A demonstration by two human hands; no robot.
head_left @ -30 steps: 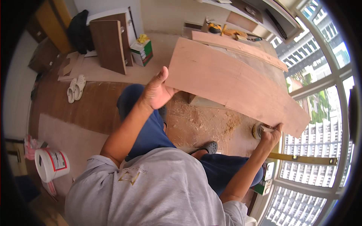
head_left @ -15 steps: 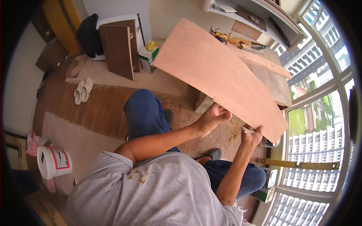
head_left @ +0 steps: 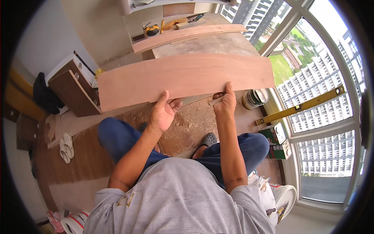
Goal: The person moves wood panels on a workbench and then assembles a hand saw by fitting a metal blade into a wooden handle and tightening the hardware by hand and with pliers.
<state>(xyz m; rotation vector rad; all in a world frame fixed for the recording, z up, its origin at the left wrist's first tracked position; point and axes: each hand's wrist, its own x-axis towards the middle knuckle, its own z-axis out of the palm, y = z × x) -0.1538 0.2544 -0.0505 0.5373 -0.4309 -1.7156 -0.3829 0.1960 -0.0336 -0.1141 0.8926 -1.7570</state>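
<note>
Head view: you hold a long reddish plywood panel (head_left: pixel 187 76) crosswise in front of you, above the shaving-strewn floor (head_left: pixel 183 124) and just on your side of the worktable (head_left: pixel 210 46). Your right hand (head_left: pixel 225 104) pinches its near edge, right of the middle, thumb over the upper face and fingers curled below; a small pale flat piece (head_left: pixel 215 101) sits in those fingers. Your left hand (head_left: pixel 161 115) is loosely spread, palm up, with the thumb at that same edge; you cannot tell from here whether it bears any weight. Beyond the panel, thin wooden boards (head_left: pixel 187 38) lie on the worktable, near a yellow-and-black tape measure (head_left: pixel 152 30). To your right, a round tin (head_left: pixel 252 99) stands on the floor, near a yellow spirit level (head_left: pixel 311 103) that slants by the window.
</note>
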